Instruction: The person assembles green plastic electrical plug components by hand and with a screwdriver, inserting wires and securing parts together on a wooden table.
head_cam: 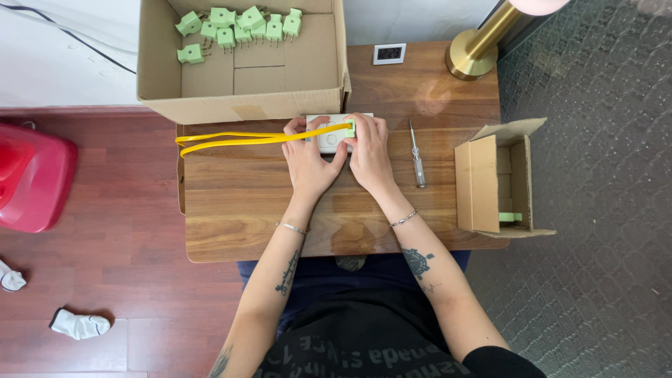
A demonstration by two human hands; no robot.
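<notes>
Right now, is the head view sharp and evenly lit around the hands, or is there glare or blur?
Head view: sharp around the left hand and right hand on the white socket; soft, even light with faint shadows; a pale glare patch on the wooden table near the brass lamp base; mild wide-angle bending at the edges.
</notes>
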